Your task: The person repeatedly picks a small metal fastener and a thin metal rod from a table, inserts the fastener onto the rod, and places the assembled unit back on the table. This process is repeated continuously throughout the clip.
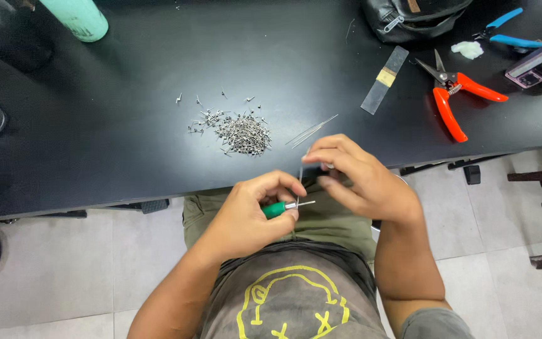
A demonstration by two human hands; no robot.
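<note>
Two hands, left hand [252, 213] clamped on green-handled tool [275, 209], right hand [362, 182] pinching blurred thin wire [300, 176]

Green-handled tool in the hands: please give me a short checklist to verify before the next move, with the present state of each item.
1. Left hand grips the green-handled tool: ok.
2. Right hand pinches the thin wire: ok.
3. Wire seated on the tool's metal tip: cannot tell, too small.
4. Spare wires within reach on the black table: ok.
5. Pile of small metal pieces apart from both hands: ok.
6. Orange cutters lying away from the hands: ok.
</note>
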